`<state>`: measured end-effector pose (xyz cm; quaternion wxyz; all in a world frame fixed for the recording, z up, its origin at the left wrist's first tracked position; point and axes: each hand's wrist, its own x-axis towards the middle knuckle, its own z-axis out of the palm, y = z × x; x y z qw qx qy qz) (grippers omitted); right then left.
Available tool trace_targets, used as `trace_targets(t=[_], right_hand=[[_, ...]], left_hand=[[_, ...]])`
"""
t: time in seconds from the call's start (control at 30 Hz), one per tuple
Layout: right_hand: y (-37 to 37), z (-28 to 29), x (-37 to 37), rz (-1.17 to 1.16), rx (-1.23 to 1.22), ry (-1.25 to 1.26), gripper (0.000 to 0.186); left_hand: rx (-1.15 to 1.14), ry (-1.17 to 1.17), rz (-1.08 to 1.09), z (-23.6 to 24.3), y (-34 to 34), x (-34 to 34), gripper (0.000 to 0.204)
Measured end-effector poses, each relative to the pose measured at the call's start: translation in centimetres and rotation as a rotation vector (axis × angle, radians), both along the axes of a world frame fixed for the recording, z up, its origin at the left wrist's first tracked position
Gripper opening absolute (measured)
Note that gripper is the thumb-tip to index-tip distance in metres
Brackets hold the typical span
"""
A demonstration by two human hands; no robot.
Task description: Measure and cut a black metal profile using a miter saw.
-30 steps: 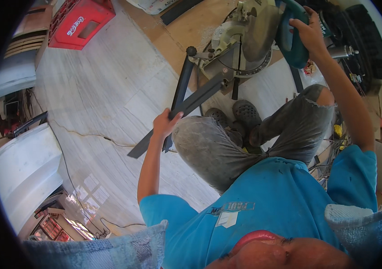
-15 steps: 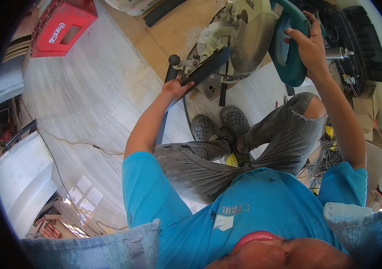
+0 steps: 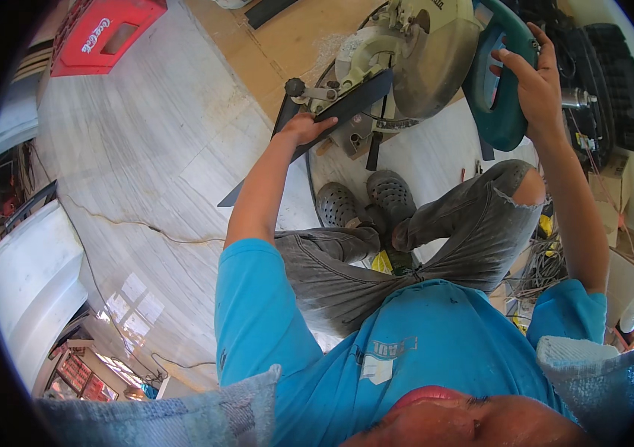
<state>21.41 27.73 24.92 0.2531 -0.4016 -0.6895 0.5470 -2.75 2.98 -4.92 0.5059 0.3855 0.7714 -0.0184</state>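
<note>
My left hand (image 3: 303, 128) is closed on a long dark flat bar (image 3: 361, 93), which lies diagonally at the front of the miter saw's base, beside a black knob (image 3: 295, 88) and metal arm. Another dark length (image 3: 287, 109) lies under it. My right hand (image 3: 540, 88) grips the teal saw handle (image 3: 504, 123), right of the metal blade guard (image 3: 430, 71). The blade itself is mostly hidden by the guard. My crossed legs in torn grey trousers and dark clogs (image 3: 390, 195) are just below the saw.
A red plastic crate (image 3: 104, 41) stands top left on pale tiles. Cardboard (image 3: 250, 52) lies around the saw's left side. A black case (image 3: 615, 89) and tangled cables (image 3: 536, 264) are on the right. A thin cord (image 3: 138, 223) crosses the floor toward me; a white curved piece (image 3: 34, 276) is at left.
Over the last second my left hand has carried the bar up and right onto the saw's base. In the last half second my right hand and the handle have shifted slightly right in view.
</note>
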Motion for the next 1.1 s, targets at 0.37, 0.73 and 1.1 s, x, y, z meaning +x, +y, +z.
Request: trace_targets(t=[0.37, 0.73, 1.1], right_hand=[[0.1, 0.4, 0.2, -0.028, 0.020, -0.014, 0.067], [-0.4, 0.8, -0.4, -0.037, 0.056, -0.100, 0.064], [0.2, 0.3, -0.2, -0.039, 0.058, -0.090, 0.064]], left_hand=[[0.157, 0.022, 0.255, -0.7, 0.0, 1.4, 0.117], [0.195, -0.182, 0.205, -3.0, 0.2, -0.6, 0.117], [0.257, -0.081, 0.193, -2.4, 0.6, 0.5, 0.109]])
